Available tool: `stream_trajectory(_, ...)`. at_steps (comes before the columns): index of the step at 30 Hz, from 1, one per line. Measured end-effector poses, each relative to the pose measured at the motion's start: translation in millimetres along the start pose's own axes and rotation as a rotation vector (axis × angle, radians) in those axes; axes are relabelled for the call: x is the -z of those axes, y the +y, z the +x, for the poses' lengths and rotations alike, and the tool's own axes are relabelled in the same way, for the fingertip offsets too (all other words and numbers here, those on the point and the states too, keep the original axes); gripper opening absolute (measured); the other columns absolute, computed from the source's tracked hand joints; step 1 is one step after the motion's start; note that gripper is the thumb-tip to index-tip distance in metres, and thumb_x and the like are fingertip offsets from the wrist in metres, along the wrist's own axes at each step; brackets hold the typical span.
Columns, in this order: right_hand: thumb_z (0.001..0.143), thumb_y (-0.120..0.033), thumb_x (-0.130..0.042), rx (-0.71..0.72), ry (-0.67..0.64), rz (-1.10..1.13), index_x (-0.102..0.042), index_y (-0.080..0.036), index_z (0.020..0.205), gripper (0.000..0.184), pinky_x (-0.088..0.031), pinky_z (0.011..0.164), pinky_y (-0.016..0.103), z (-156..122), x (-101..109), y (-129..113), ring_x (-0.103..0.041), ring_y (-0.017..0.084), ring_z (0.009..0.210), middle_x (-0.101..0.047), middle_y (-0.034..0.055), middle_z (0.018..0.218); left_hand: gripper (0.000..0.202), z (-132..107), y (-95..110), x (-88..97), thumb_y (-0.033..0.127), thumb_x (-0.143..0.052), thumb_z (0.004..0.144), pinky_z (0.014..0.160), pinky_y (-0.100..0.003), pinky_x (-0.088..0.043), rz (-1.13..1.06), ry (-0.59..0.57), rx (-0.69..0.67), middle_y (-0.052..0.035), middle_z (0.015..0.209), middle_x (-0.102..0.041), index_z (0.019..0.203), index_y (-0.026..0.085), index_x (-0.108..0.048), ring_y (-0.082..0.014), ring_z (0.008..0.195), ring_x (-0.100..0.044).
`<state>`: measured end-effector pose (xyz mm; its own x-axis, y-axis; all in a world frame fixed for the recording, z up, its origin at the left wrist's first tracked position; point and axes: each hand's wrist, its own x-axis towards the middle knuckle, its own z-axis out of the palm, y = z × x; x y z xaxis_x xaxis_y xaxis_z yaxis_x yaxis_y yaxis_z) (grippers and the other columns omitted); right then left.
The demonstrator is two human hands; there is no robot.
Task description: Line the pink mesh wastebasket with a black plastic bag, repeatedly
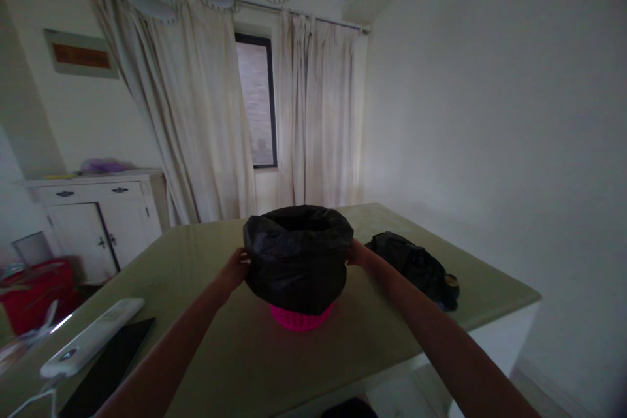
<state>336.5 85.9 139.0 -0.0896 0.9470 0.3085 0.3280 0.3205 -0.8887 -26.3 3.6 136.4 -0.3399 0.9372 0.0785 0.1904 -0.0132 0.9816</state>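
Note:
A black garbage bag point(298, 264) lines a pink plastic basket point(300, 321) and is folded far down over its outside, so only the basket's perforated bottom part shows. The bag's mouth is spread wide at the top. My left hand point(237, 269) is closed on the bag at its left side, with the fingertips partly hidden. On the opposite side my right hand point(357, 253) grips the bag too, its fingers mostly behind the plastic. The basket stands upright on the greenish table point(210, 353).
More bunched black plastic bags point(411, 268) lie at the table's right, with a round brownish roll end point(451, 281). A white power strip point(93, 336) and a flat black object point(110, 366) lie on the left. A red bin point(39, 294) stands beyond the left edge.

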Motion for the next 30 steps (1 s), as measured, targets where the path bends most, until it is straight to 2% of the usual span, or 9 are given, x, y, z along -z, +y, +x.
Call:
stream_trajectory(4, 0.092, -0.033, -0.063, 0.157, 0.246, -0.035, -0.074, -0.018, 0.091, 0.019, -0.053, 0.091, 0.038, 0.1, 23.3, -44.5, -0.069, 0.023, 0.095, -0.076, 0.0051, 0.093, 0.043, -22.1, 58.8, 10.8, 0.027, -0.053, 0.089, 0.109, -0.050, -0.047, 0.173, 0.338, -0.542, -0.0155, 0.138, -0.062, 0.131, 0.019, -0.059, -0.0297, 0.129, -0.058)
stream_trajectory(6, 0.098, -0.043, -0.052, 0.403, 0.330, -0.022, -0.073, -0.019, 0.112, 0.035, -0.051, 0.096, 0.038, -5.7, 26.9, -82.6, -0.068, 0.023, 0.105, -0.076, 0.0076, 0.110, 0.042, -47.2, 94.5, 8.5, 0.036, -0.043, 0.101, 0.112, -0.048, -0.045, 0.325, 0.233, -0.855, -0.0136, 0.138, -0.064, 0.136, 0.019, -0.059, -0.0269, 0.129, -0.059)
stream_trajectory(9, 0.097, -0.051, -0.058, 0.548, -0.277, -0.241, -0.075, -0.024, 0.117, 0.038, -0.051, 0.094, 0.033, -16.1, 21.5, -136.9, -0.070, 0.021, 0.103, -0.078, 0.0039, 0.111, 0.047, -83.6, 133.0, -6.5, 0.051, -0.037, 0.106, 0.099, -0.041, -0.052, 0.759, -0.357, -0.991, -0.0095, 0.108, -0.077, 0.110, 0.021, -0.074, -0.0247, 0.103, -0.070)
stream_trajectory(11, 0.088, -0.049, -0.071, 0.491, -0.663, -0.490, -0.080, -0.024, 0.106, 0.031, -0.052, 0.080, 0.029, -18.0, 15.4, -159.6, -0.072, 0.020, 0.087, -0.080, 0.0027, 0.098, 0.063, -97.0, 143.7, -18.8, 0.067, -0.036, 0.102, 0.083, -0.041, -0.055, 1.030, -0.520, -0.891, -0.0108, 0.087, -0.077, 0.088, 0.020, -0.077, -0.0271, 0.083, -0.073)
stream_trajectory(13, 0.081, -0.043, -0.079, 0.468, -0.741, -0.727, -0.081, -0.024, 0.101, 0.028, -0.050, 0.072, 0.028, -13.8, 11.2, -169.4, -0.071, 0.021, 0.079, -0.079, 0.0039, 0.092, 0.073, -100.6, 145.4, -27.2, 0.077, -0.034, 0.097, 0.074, -0.041, -0.054, 1.173, -0.516, -0.825, -0.0130, 0.082, -0.077, 0.086, 0.019, -0.078, -0.0301, 0.077, -0.073)
stream_trajectory(18, 0.090, -0.040, -0.070, 0.590, -0.334, -0.860, -0.077, -0.022, 0.112, 0.029, -0.048, 0.080, 0.032, 11.8, 10.0, -159.3, -0.071, 0.025, 0.094, -0.079, 0.0092, 0.106, 0.057, -93.4, 137.2, -31.3, 0.068, -0.040, 0.101, 0.082, -0.038, -0.052, 1.031, -0.463, -0.964, -0.0093, 0.105, -0.079, 0.114, 0.024, -0.074, -0.0280, 0.097, -0.074)
stream_trajectory(22, 0.080, -0.039, -0.081, 0.422, -0.560, -0.932, -0.081, -0.023, 0.080, 0.016, -0.047, 0.071, 0.030, 24.8, 7.4, -142.5, -0.068, 0.021, 0.068, -0.076, 0.0037, 0.074, 0.064, -91.9, 129.0, -34.2, 0.065, -0.033, 0.104, 0.072, -0.037, -0.051, 1.095, -0.508, -0.971, -0.0092, 0.085, -0.078, 0.088, 0.021, -0.077, -0.0265, 0.079, -0.073)
stream_trajectory(25, 0.089, -0.043, -0.072, 0.512, -0.429, -0.736, -0.081, -0.024, 0.091, 0.021, -0.049, 0.077, 0.031, 26.3, 11.6, -135.7, -0.070, 0.020, 0.076, -0.079, 0.0036, 0.083, 0.055, -88.6, 121.6, -30.2, 0.061, -0.037, 0.105, 0.082, -0.039, -0.053, 0.959, -0.441, -1.041, -0.0086, 0.092, -0.079, 0.101, 0.022, -0.077, -0.0258, 0.087, -0.073)
stream_trajectory(30, 0.097, -0.061, -0.051, 0.497, 0.203, -0.003, -0.075, -0.021, 0.101, 0.047, -0.052, 0.097, 0.038, 19.7, 27.7, -96.9, -0.071, 0.022, 0.099, -0.079, 0.0075, 0.102, 0.047, -60.3, 79.5, -17.1, 0.049, -0.036, 0.106, 0.112, -0.048, -0.043, 0.316, 0.170, -1.118, -0.0130, 0.135, -0.069, 0.128, 0.021, -0.066, -0.0273, 0.128, -0.061)
